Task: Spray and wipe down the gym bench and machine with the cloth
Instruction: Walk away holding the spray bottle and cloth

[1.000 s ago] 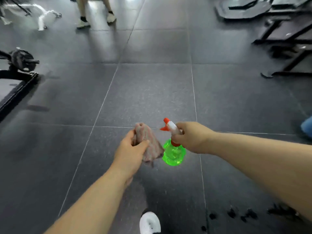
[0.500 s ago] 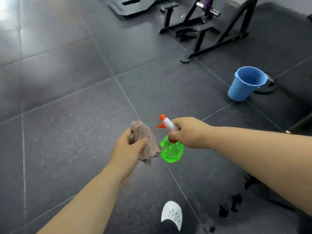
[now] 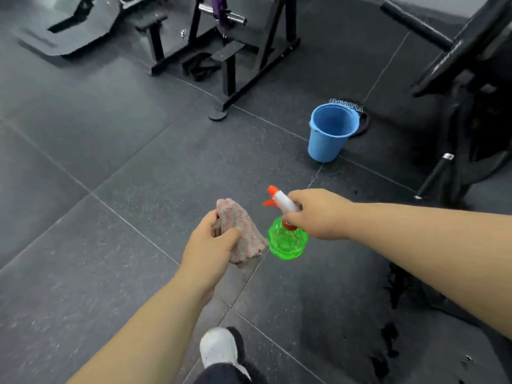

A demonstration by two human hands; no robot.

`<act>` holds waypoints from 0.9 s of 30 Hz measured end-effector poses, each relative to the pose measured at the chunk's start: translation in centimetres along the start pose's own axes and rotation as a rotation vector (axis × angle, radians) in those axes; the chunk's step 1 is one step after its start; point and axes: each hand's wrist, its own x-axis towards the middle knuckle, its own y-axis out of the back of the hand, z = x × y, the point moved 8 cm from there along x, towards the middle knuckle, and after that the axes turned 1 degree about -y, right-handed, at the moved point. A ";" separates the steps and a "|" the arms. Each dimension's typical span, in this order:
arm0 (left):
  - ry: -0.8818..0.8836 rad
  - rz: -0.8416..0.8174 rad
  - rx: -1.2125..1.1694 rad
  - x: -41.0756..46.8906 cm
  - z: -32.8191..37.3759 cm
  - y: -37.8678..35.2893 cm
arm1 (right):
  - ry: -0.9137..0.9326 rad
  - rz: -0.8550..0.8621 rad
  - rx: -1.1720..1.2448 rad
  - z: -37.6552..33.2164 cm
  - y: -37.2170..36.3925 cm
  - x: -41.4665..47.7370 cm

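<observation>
My left hand [image 3: 209, 245] grips a bunched pinkish-grey cloth [image 3: 241, 231] in front of me at waist height. Just to its right, my right hand [image 3: 318, 214] holds a green spray bottle [image 3: 286, 241] by its neck, the white and orange nozzle [image 3: 274, 196] pointing up and to the left. A black gym machine [image 3: 465, 87] with a padded bar stands at the far right. Another black steel frame [image 3: 230, 51] with a chrome peg stands at the top centre.
A blue bucket [image 3: 328, 131] stands on the dark rubber floor between the two machines, next to a flat weight plate [image 3: 357, 109]. Wet dark spots [image 3: 388, 336] mark the floor at the lower right. My white shoe [image 3: 219, 350] is at the bottom centre.
The view has swung to the right: the open floor and a distant person's legs gave way to the blue bucket and black machines. Both hands keep the same hold on cloth and bottle.
</observation>
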 end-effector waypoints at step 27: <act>-0.037 -0.538 0.242 48.5 15.3 -32.0 | -0.607 0.371 0.494 31.8 22.5 28.4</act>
